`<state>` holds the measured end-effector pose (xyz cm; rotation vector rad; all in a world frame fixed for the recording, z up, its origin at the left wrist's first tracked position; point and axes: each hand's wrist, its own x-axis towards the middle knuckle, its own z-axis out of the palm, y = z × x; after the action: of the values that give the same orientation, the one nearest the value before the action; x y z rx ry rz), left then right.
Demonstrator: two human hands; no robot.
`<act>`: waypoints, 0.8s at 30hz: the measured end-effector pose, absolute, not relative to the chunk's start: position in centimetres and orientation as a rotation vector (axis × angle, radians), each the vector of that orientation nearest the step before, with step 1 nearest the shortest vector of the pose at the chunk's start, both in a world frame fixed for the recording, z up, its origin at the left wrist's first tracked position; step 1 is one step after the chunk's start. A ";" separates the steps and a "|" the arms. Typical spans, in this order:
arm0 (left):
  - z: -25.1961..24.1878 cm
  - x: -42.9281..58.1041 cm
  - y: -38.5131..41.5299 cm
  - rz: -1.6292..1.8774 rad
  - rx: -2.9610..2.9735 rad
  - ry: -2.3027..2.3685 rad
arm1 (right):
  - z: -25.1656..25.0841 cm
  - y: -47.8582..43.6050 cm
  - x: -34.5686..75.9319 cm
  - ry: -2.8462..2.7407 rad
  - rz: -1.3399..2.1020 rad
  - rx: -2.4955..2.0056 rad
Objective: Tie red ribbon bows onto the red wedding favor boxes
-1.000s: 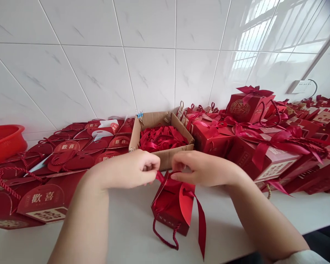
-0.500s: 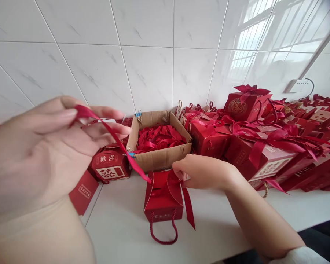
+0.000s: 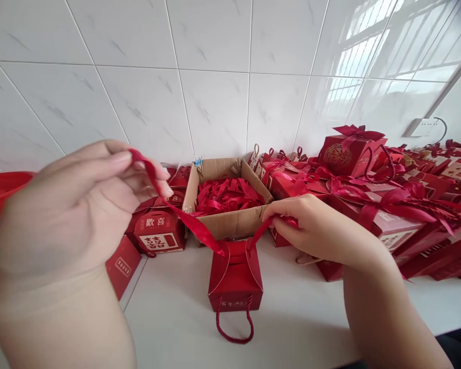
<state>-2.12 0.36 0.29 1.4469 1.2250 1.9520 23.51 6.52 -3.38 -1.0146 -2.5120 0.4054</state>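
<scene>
A small red gift box [image 3: 236, 279] with a twisted rope handle [image 3: 235, 340] stands on the white surface in front of me. A dark red ribbon [image 3: 194, 225] runs through its top, one end out to each side. My left hand [image 3: 96, 200], raised at the left, pinches one end between thumb and finger. To the right of the box, my right hand [image 3: 305, 225] is closed on the other end, just above the box top. Both ribbon lengths slant up from the box. The right fingertips are partly hidden.
Behind the gift box is an open cardboard box [image 3: 230, 224] full of loose red ribbons. Finished red boxes with bows [image 3: 351, 154] are piled along the right. More red boxes [image 3: 159, 230] stand at the left, near a red basin [image 3: 7, 189]. A tiled wall [image 3: 215, 113] rises behind.
My right hand has moved up and right from the box top, drawing its ribbon end upward, which hung down beside the box before. The left hand keeps its pinch. The view has shifted slightly.
</scene>
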 end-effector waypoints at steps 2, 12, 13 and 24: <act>0.2 -1.3 0.2 1.858 1.530 1.120 | -3.3 6.3 23.5 -2.450 0.385 -0.991; 0.0 1.2 -0.2 2.136 1.453 1.107 | -3.4 6.5 24.4 -2.091 0.359 -0.913; -0.1 1.2 -0.1 2.147 1.458 1.103 | -3.4 6.6 24.4 -2.055 0.383 -0.877; -0.3 2.1 -0.2 2.098 1.516 1.452 | -3.1 7.6 24.2 -1.744 0.459 -0.706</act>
<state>2.14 -0.19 -0.28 1.5163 1.4518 2.0978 24.21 7.64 -3.06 -0.7057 -1.7442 0.4589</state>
